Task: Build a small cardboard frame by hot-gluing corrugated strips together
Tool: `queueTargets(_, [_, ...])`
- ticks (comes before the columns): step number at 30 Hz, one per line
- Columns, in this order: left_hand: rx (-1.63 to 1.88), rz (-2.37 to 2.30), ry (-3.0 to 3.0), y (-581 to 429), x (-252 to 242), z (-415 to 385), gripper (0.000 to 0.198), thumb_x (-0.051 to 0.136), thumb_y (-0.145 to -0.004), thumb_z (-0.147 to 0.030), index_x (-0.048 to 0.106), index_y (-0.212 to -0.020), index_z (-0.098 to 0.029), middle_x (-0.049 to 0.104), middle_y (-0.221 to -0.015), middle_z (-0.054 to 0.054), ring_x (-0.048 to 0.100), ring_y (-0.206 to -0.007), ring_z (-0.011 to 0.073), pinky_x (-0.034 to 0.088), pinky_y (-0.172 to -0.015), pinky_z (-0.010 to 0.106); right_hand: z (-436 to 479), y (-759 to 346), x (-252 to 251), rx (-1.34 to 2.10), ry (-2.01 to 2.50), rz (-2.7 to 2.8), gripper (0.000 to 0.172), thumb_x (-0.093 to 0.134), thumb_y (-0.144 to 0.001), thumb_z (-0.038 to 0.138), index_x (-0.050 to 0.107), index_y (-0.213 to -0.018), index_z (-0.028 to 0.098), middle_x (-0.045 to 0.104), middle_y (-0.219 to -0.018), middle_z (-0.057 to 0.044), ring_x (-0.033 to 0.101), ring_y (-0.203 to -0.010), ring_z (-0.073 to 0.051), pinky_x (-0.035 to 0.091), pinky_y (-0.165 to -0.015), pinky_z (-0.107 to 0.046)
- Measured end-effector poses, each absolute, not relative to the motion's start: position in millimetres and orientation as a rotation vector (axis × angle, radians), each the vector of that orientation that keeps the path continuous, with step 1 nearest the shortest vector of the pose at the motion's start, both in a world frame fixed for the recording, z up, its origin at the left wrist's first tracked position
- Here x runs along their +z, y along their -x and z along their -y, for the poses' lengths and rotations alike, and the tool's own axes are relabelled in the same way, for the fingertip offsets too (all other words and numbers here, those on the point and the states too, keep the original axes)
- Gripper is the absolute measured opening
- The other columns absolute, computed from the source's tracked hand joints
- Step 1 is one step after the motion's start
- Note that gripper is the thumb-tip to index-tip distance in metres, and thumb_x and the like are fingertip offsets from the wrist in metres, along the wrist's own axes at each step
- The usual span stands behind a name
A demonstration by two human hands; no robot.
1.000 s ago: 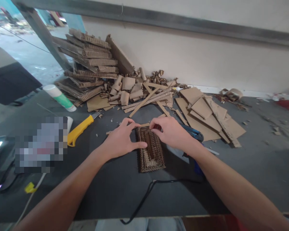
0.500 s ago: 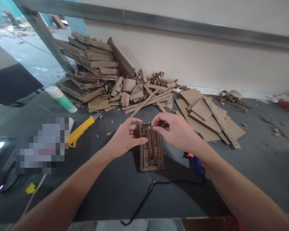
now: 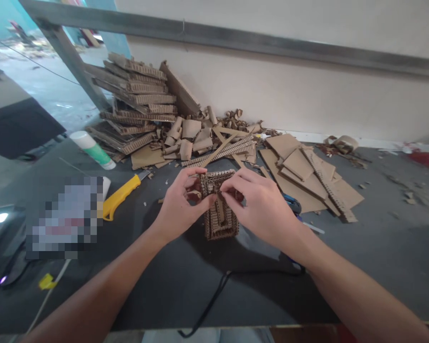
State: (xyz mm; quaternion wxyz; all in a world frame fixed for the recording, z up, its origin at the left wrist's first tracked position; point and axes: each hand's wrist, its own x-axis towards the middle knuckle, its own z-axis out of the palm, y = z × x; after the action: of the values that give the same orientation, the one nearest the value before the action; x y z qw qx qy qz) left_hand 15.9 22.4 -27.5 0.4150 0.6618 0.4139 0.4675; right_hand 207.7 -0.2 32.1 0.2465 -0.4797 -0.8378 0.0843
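Note:
A small rectangular piece built up from corrugated cardboard (image 3: 221, 232) is tilted up above the dark table, its ribbed edges in nested rings around a narrow middle strip. My left hand (image 3: 184, 202) grips its upper left side, fingers behind and thumb on the front face. My right hand (image 3: 259, 200) has thumb and forefinger pinched at the upper part of the inner rings. Whatever lies between those fingertips is too small to make out. Partly behind my right hand lies a blue-handled tool (image 3: 292, 204).
A yellow-handled knife (image 3: 123, 195) and a white-green tube (image 3: 93, 150) lie left. Behind are stacked cardboard panels (image 3: 146, 99), rolled scraps and strips (image 3: 221, 152). Flat cardboard sheets (image 3: 303, 166) lie right. A black cord (image 3: 218, 290) crosses the front; a metal rail (image 3: 236, 35) spans the back.
The cardboard piece has risen and tilted up, its top toward the back, with my left hand around its side. My right fingertips have shifted slightly left and down on it.

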Motion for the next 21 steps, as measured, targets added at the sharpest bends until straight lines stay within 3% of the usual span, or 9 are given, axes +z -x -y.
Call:
queueTargets(7, [1.191, -1.013, -1.634, -15.1, -28.8, -20.9, 0.050, 0.077, -0.080, -0.028, 0.052, -0.123, -0.024, 0.068, -0.100, 0.005, 0.067, -0.089, 0.0177, 0.057, -0.067, 0.025, 3.1, -203.7, 28.2, 0.065, 1.352, 2.283, 0.017, 0.051, -0.094, 0.018, 0.066, -0.088, 0.018, 0.063, -0.090, -0.006, 0.055, -0.069, -0.015, 0.041, -0.063, -0.029])
queueTargets(12, [1.172, -1.002, -1.634, -15.1, -26.6, -19.6, 0.049, 0.076, -0.080, -0.026, 0.053, -0.124, -0.024, 0.069, -0.095, 0.004, 0.067, -0.085, 0.0169, 0.056, -0.066, 0.024, 1.7, -203.9, 28.9, 0.139, 1.314, 2.284, 0.022, 0.046, -0.096, 0.012, 0.066, -0.090, 0.017, 0.064, -0.093, -0.007, 0.059, -0.077, -0.017, 0.042, -0.067, -0.029])
queueTargets(21, [1.130, -0.995, -1.564, -15.0, -27.1, -20.5, 0.047, 0.074, -0.082, -0.026, 0.051, -0.123, -0.024, 0.070, -0.088, 0.001, 0.069, -0.079, 0.0157, 0.056, -0.066, 0.024, -2.8, -200.1, 19.1, 0.178, 1.246, 2.158, 0.018, 0.050, -0.094, 0.011, 0.064, -0.087, 0.019, 0.065, -0.091, -0.005, 0.058, -0.073, -0.014, 0.043, -0.064, -0.027])
